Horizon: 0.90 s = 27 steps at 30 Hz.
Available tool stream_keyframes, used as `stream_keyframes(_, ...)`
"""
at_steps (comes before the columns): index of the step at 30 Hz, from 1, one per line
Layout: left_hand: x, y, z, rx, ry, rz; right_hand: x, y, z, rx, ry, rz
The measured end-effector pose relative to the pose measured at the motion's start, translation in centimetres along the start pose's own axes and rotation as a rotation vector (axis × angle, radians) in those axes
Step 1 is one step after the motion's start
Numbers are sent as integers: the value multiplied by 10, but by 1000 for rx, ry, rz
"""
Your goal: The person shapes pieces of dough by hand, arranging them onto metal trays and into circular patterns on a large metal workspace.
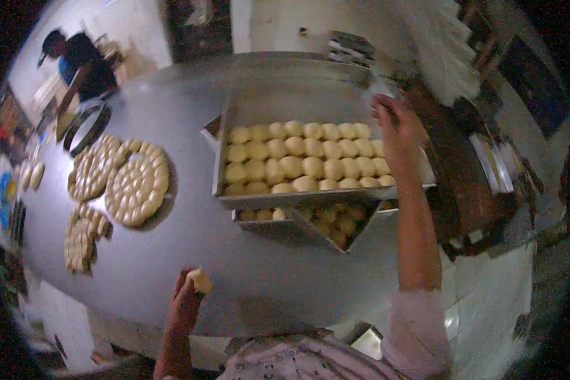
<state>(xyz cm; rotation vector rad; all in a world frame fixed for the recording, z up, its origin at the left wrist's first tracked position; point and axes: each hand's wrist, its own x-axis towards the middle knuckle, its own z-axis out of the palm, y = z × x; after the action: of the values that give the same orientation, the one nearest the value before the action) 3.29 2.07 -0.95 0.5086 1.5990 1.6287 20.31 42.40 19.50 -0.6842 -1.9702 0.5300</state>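
Pale dough (201, 281) | held in left hand (185, 291) | protruding rightward

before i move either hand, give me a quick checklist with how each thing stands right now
1. Left hand has the dough piece in its grip: ok.
2. Right hand, raised over the right side of the top tray, holds nothing: cannot tell, the fingertips are blurred against a pale patch.
3. Dough balls lie in rows: ok, across the near part of the top tray.
4. Trays squared up: not ok, a lower tray pokes a corner out toward you.
5. Dough coils apart from the trays: ok, left of them on the table.
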Motion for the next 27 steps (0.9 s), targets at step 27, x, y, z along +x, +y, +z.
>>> stream_keyframes(27, 57, 2, -415, 1216, 1226, -191, -314, -3, 107, -757, -375, -85)
